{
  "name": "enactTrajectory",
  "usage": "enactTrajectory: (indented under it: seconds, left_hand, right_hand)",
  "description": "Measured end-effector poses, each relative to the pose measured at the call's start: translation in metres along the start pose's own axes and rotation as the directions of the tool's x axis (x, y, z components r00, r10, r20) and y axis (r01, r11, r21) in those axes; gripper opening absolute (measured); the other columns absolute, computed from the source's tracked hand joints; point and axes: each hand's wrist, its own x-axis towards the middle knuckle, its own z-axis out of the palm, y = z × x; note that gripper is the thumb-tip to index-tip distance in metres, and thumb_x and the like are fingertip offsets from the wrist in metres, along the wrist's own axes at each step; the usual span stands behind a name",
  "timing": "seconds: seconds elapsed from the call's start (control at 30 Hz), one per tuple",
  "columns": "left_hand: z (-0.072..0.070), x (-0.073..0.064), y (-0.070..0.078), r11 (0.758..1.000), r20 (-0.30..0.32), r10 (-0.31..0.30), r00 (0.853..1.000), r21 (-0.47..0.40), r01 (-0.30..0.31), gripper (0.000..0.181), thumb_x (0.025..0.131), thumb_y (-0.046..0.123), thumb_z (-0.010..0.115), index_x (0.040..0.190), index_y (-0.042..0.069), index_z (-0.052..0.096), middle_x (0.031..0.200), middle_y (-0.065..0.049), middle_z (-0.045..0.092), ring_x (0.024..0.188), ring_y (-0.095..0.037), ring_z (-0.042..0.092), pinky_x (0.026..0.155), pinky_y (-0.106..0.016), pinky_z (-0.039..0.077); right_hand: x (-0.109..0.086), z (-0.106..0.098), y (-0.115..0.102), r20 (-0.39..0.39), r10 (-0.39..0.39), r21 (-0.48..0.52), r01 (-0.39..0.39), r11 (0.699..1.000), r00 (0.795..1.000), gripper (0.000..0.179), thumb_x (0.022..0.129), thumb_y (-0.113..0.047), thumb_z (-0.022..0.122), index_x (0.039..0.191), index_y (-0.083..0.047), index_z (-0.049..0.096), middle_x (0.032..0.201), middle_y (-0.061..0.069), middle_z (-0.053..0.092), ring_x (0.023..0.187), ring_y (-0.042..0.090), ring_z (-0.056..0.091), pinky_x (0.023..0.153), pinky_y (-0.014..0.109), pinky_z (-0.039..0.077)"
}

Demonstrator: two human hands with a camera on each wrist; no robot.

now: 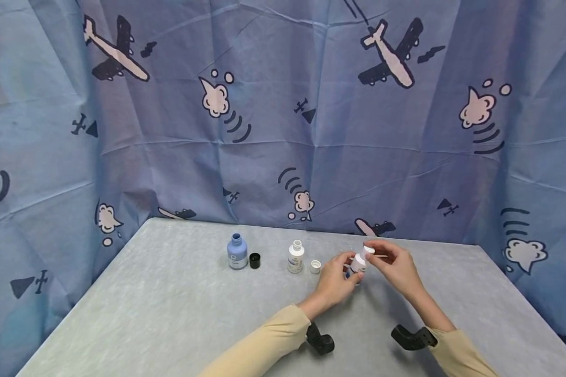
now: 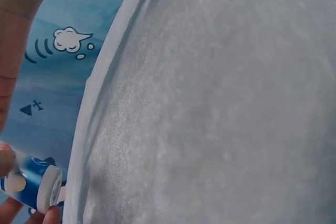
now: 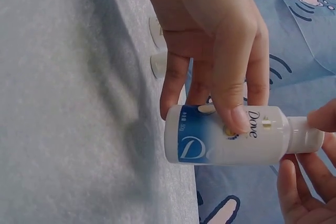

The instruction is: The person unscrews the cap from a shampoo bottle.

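Note:
A small white and blue Dove bottle [image 1: 357, 264] is held tilted over the right part of the table. My left hand [image 1: 334, 280] grips its body, the thumb across the label [image 3: 252, 124] in the right wrist view. My right hand [image 1: 398, 267] pinches the white cap [image 3: 310, 136] at the bottle's neck end. The cap is at the neck; whether it is loose I cannot tell. Just left of my hands, an uncapped white bottle [image 1: 295, 257] stands upright beside a white cap [image 1: 315, 267]. In the left wrist view, the held bottle's base [image 2: 49, 188] shows at lower left.
An uncapped blue bottle [image 1: 237, 253] stands farther left with a black cap [image 1: 254, 260] beside it. The pale grey table [image 1: 170, 314] ends at a blue curtain [image 1: 273, 120] printed with planes. Black wrist mounts [image 1: 319, 340] are on both forearms.

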Motion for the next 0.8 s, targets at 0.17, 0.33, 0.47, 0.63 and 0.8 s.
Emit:
enactTrajectory:
  seconds: [0.17, 0.33, 0.47, 0.63, 0.8]
  left_hand:
    - [0.0005, 0.0001, 0.0018, 0.999, -0.038, -0.036, 0.999, -0.035, 0.035, 0.042, 0.08, 0.019, 0.076, 0.119, 0.01, 0.061, 0.102, -0.004, 0.068, 0.083, -0.006, 0.059, 0.074, -0.014, 0.046]
    - [0.0017, 0.0012, 0.003, 0.997, -0.075, -0.071, 0.995, -0.029, 0.069, 0.042, 0.077, 0.023, 0.079, 0.115, 0.014, 0.063, 0.099, -0.001, 0.067, 0.078, -0.002, 0.055, 0.07, -0.014, 0.042]
    - [0.0027, 0.0017, 0.0041, 0.999, -0.079, -0.053, 0.995, -0.01, 0.053, 0.041, 0.076, 0.023, 0.08, 0.113, 0.015, 0.063, 0.098, -0.002, 0.068, 0.077, -0.002, 0.056, 0.068, -0.013, 0.042]
    - [0.003, 0.0015, 0.0055, 0.999, -0.064, -0.038, 0.997, -0.013, 0.038, 0.041, 0.077, 0.022, 0.079, 0.114, 0.014, 0.063, 0.1, -0.002, 0.069, 0.081, -0.005, 0.059, 0.072, -0.013, 0.044]
    - [0.0039, 0.0007, 0.0053, 0.999, -0.033, -0.037, 0.999, -0.038, 0.036, 0.041, 0.08, 0.018, 0.077, 0.117, 0.012, 0.062, 0.103, -0.003, 0.068, 0.087, -0.007, 0.061, 0.076, -0.015, 0.047]
  right_hand:
    - [0.0003, 0.0003, -0.0034, -0.018, 0.039, -0.023, -0.04, 0.999, 0.999, 0.031, 0.09, -0.016, 0.067, 0.116, 0.001, 0.063, 0.11, 0.02, 0.066, 0.087, -0.014, 0.052, 0.073, 0.008, 0.047]
    - [0.0019, -0.0006, -0.0082, -0.053, 0.168, -0.097, -0.173, 0.98, 0.984, 0.04, 0.086, -0.032, 0.071, 0.116, -0.005, 0.065, 0.109, 0.016, 0.066, 0.082, -0.008, 0.053, 0.07, 0.013, 0.048]
    - [0.0026, -0.0009, -0.0081, -0.072, 0.218, -0.132, -0.226, 0.965, 0.973, 0.042, 0.083, -0.034, 0.074, 0.113, -0.005, 0.065, 0.102, 0.015, 0.067, 0.076, -0.001, 0.055, 0.065, 0.018, 0.048]
    - [0.0027, -0.0016, -0.0053, -0.062, 0.183, -0.144, -0.19, 0.971, 0.981, 0.038, 0.084, -0.031, 0.074, 0.111, -0.005, 0.067, 0.1, 0.015, 0.069, 0.077, 0.001, 0.057, 0.066, 0.018, 0.049]
    - [0.0027, -0.0032, -0.0028, -0.026, 0.122, -0.128, -0.125, 0.984, 0.992, 0.033, 0.086, -0.024, 0.072, 0.112, -0.004, 0.067, 0.104, 0.016, 0.069, 0.079, -0.006, 0.058, 0.07, 0.014, 0.05]
